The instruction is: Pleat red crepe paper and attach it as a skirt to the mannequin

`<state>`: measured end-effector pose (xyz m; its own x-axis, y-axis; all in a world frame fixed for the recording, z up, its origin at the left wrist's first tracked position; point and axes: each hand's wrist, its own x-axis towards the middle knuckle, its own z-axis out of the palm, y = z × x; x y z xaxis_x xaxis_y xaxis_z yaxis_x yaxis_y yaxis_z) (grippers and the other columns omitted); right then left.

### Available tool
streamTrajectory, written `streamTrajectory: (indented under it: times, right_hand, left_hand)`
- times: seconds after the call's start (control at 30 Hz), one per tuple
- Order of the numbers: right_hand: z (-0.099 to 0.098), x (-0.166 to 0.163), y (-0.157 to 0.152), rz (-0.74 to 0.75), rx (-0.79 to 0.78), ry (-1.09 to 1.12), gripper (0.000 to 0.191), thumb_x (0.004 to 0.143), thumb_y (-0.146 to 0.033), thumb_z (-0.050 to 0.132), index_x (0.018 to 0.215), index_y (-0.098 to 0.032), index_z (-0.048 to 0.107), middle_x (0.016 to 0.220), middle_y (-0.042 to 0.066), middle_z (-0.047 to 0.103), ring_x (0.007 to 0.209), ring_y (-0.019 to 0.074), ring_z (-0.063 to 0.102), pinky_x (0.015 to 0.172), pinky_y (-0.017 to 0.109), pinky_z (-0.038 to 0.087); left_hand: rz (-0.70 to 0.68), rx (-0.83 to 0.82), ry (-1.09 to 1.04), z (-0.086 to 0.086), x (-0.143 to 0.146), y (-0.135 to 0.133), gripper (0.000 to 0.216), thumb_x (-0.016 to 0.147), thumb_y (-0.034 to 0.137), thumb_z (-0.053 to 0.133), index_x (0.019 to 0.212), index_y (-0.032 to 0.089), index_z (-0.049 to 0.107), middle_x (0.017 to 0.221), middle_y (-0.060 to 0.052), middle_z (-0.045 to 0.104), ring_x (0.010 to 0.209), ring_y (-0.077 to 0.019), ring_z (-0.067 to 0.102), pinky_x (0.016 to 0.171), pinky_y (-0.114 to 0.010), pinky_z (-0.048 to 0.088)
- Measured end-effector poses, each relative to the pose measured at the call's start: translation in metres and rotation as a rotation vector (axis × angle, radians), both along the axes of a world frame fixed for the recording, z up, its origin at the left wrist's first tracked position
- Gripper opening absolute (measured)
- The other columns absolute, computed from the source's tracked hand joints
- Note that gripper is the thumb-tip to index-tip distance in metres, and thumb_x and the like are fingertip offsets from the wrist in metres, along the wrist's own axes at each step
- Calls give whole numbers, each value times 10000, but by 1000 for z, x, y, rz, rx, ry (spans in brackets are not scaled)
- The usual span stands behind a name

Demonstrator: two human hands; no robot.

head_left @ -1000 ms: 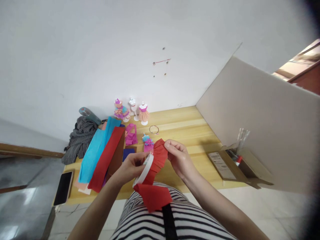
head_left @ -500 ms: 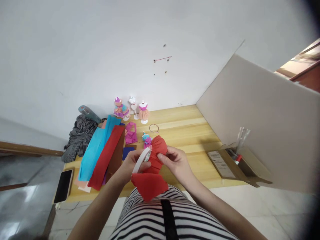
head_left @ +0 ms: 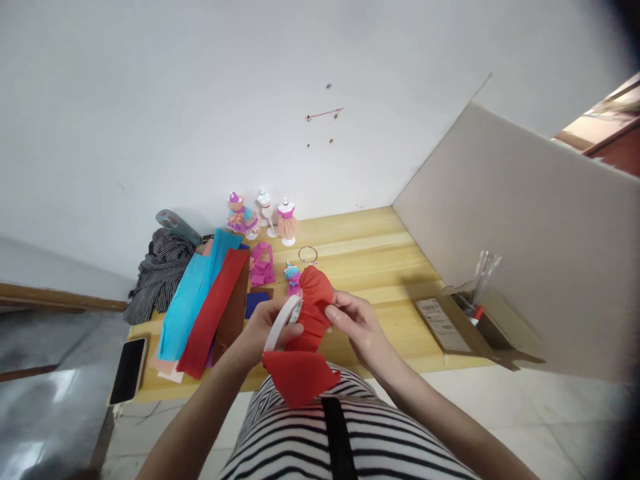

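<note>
A red crepe paper strip (head_left: 316, 300), gathered into ruffles at its upper part, is held between my two hands in front of my body. My left hand (head_left: 267, 330) is closed on its left side, together with a white band (head_left: 283, 325) that curves like a roll of tape. The strip's smooth loose end (head_left: 301, 377) hangs down against my striped shirt. At the right edge of the ruffles my right hand (head_left: 356, 323) pinches the paper between thumb and fingers. Just beyond the ruffles lies a small blue and pink dress form (head_left: 292, 276), partly covered.
Blue crepe paper (head_left: 193, 303) and red crepe paper (head_left: 213, 313) lie left, near a phone (head_left: 129, 371) and striped cloth (head_left: 163, 270). Small dress forms (head_left: 287, 223) stand by the wall. A bracelet-like ring (head_left: 308, 254) lies mid-table. An open cardboard box (head_left: 450, 327) sits right.
My right thumb has slid right, from on the ruffles to their right edge. The ruffled part shows more openly, and the loose end hangs slightly lower. My left hand keeps its hold.
</note>
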<state>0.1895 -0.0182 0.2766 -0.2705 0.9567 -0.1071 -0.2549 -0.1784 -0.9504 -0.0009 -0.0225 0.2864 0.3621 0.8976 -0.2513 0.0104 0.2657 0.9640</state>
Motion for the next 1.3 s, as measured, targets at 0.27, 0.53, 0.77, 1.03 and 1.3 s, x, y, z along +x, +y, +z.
streamTrajectory:
  times: [0.27, 0.53, 0.77, 1.03, 1.3]
  right_hand:
    - [-3, -2, 3, -8, -193, 129, 286, 671, -434, 796, 602, -182, 678, 509, -25, 551, 464, 95, 415, 481, 228, 359]
    - [0, -3, 3, 20, -24, 27, 284, 658, -458, 807, 723, -199, 709, 661, 6, 631, 590, 137, 512, 547, 253, 421]
    - [-6, 1, 1, 30, -46, 36, 320, 761, -473, 728, 638, -189, 646, 556, -19, 560, 527, 119, 468, 538, 251, 389]
    - [-7, -9, 2, -76, 143, -72, 246, 722, -404, 769, 862, -209, 718, 819, 35, 693, 733, 192, 600, 663, 305, 483]
    - [0, -10, 6, -23, 96, 92, 249, 683, -397, 812, 853, -231, 735, 779, 15, 703, 707, 179, 619, 699, 316, 512]
  left_hand:
    - [23, -69, 17, 15, 7, 0, 386, 622, 390, 843, 775, 118, 617, 629, 46, 437, 581, -73, 356, 556, -210, 293]
    - [95, -90, -53, 14, 9, 5, 412, 541, 370, 888, 738, 128, 620, 639, 23, 537, 589, -95, 439, 562, -215, 363]
    - [62, -46, -16, 13, 9, 8, 411, 594, 427, 853, 653, 135, 571, 567, 45, 456, 539, -81, 400, 518, -203, 338]
    - [83, -47, 20, 14, 10, 8, 440, 572, 439, 861, 648, 130, 558, 567, 46, 451, 535, -76, 374, 507, -202, 310]
    - [65, -163, -69, 10, 6, 7, 400, 494, 301, 915, 705, 117, 630, 596, 36, 527, 554, -73, 407, 530, -192, 316]
